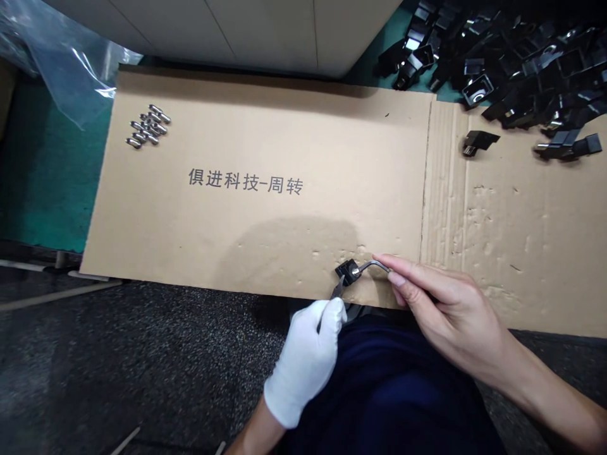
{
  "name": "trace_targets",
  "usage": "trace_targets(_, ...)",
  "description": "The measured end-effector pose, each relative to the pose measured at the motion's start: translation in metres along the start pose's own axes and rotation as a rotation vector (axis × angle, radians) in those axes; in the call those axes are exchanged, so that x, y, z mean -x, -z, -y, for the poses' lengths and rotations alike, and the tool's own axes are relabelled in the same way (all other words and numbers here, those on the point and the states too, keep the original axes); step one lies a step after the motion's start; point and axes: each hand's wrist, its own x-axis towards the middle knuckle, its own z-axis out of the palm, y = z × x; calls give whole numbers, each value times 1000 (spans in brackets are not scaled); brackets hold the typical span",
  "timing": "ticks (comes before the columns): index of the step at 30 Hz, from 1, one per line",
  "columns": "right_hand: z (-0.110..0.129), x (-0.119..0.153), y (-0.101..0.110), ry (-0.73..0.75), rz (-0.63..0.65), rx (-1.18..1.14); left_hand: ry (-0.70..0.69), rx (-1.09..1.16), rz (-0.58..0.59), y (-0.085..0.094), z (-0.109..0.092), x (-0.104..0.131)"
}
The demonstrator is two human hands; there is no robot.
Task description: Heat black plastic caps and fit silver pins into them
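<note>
A small black part [346, 272] rests near the front edge of the cardboard sheet [265, 253]. My left hand [313, 351], in a white glove, is closed on a thin dark tool [338, 290] whose tip meets the part's lower side. Between the thumb and fingers of my bare right hand [441, 300] is a bent metal rod [374, 263], its far end at a small silver piece on the part. Whether that silver piece is joined to the rod is too small to tell.
Several silver metal pins [148, 127] lie at the cardboard's upper left. A heap of black parts [521, 69] fills the upper right, with a single black part [478, 143] in front. A pale box [213, 31] stands behind; plastic film [76, 69] lies upper left.
</note>
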Motion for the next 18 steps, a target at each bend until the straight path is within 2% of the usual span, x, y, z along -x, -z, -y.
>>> trace_targets(11, 3, 9, -22, -76, -27, -154, 35, 77, 26, -2, 3, -1)
trace_targets(18, 7, 11, -17, -121, -39, -129, 10, 67, 10, -3, 6, -1)
